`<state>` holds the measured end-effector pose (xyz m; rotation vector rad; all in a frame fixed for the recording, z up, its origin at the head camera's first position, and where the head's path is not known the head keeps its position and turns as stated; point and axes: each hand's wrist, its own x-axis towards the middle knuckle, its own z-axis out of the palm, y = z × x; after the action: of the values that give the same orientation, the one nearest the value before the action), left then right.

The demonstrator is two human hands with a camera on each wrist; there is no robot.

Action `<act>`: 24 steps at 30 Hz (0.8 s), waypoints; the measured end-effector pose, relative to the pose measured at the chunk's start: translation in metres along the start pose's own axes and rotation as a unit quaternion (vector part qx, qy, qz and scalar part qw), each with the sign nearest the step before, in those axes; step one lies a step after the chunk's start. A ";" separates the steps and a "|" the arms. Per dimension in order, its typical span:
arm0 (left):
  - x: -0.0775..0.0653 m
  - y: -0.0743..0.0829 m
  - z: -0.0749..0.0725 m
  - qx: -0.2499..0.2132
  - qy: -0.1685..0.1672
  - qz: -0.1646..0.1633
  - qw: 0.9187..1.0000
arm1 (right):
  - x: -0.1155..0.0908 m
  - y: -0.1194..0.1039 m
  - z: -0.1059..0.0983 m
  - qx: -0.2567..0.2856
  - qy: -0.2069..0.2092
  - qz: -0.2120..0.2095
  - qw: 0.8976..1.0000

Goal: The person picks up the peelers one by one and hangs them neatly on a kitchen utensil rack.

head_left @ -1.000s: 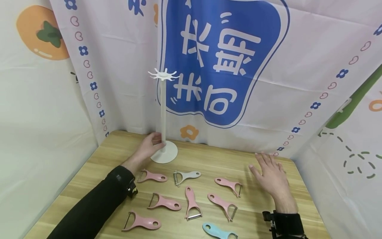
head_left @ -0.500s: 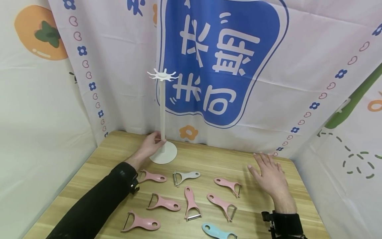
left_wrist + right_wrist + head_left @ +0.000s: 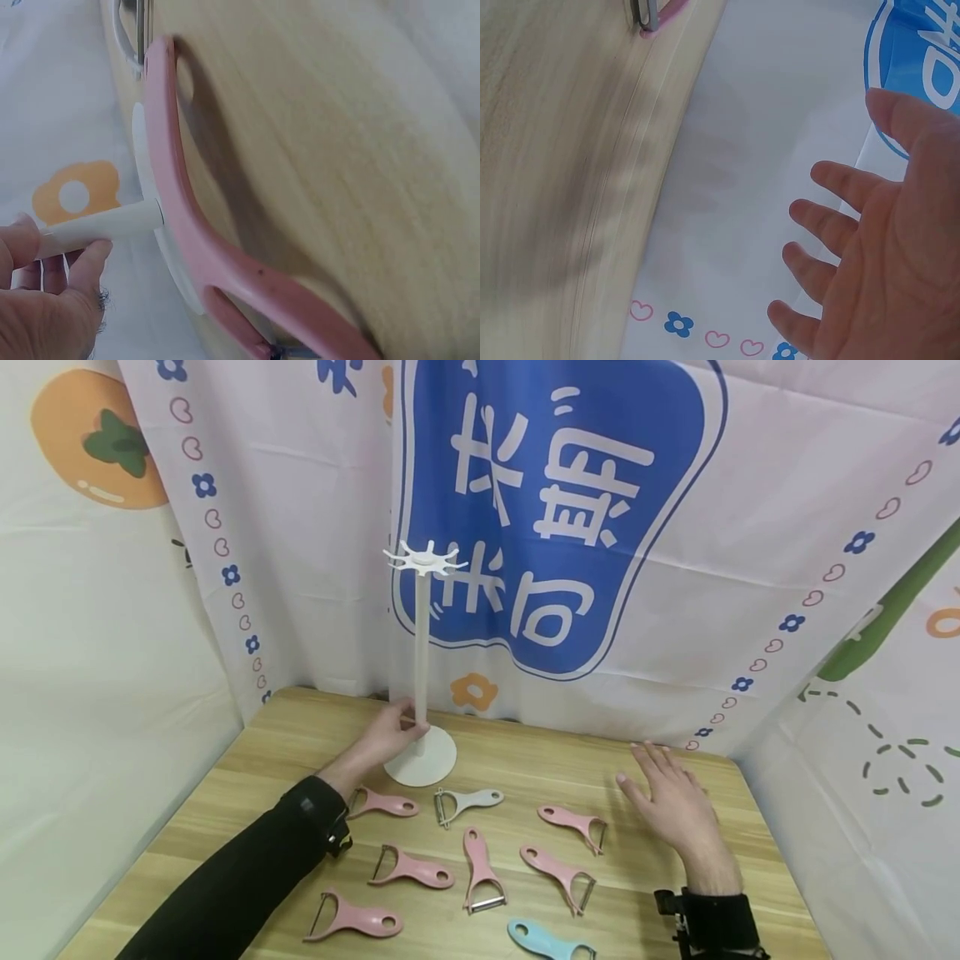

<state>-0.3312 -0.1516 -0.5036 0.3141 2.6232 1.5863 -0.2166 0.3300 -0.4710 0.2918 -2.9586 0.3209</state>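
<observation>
A white stand with a round base and a ring of hooks at its top stands upright near the table's back edge. My left hand grips its pole low down, thumb in front and fingers behind; the left wrist view shows this hand around the pole too. Over the table's right side my right hand is spread, holding nothing; in the right wrist view its fingers are apart. Below the stand lie a white peeler and a pink peeler, the latter close to my left wrist.
Several more pink peelers lie across the wooden table, with a light-blue peeler at the front. A printed cloth hangs right behind the table's back edge, and white cloth walls flank both sides.
My left hand has shifted the stand a little to the right and toward me. The right hand has drifted slightly left. The peelers lie as before.
</observation>
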 end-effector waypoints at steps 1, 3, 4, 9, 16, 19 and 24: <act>-0.001 0.001 0.001 0.003 -0.002 0.002 1.000 | 0.000 0.000 0.000 0.002 -0.001 -0.001 1.000; -0.004 0.004 0.004 0.010 -0.006 0.002 1.000 | 0.001 -0.002 0.000 0.005 -0.002 -0.003 1.000; -0.005 0.005 0.006 0.013 -0.010 0.004 1.000 | 0.001 -0.003 0.001 0.008 -0.001 -0.005 1.000; -0.013 0.010 0.016 0.010 -0.027 0.005 1.000 | 0.003 -0.006 0.004 0.051 0.000 -0.031 0.998; -0.022 0.019 0.029 0.014 -0.043 0.019 0.999 | 0.007 -0.017 0.013 0.102 -0.020 -0.077 0.992; -0.025 0.022 0.033 0.022 -0.047 0.015 0.999 | 0.008 -0.026 0.017 0.111 -0.042 -0.086 0.989; -0.027 0.025 0.037 0.028 -0.046 0.013 0.998 | 0.006 -0.040 0.026 0.129 -0.099 -0.097 0.982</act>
<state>-0.2960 -0.1141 -0.5004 0.4140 2.6080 1.4710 -0.2180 0.2848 -0.4877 0.6744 -3.0439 0.6874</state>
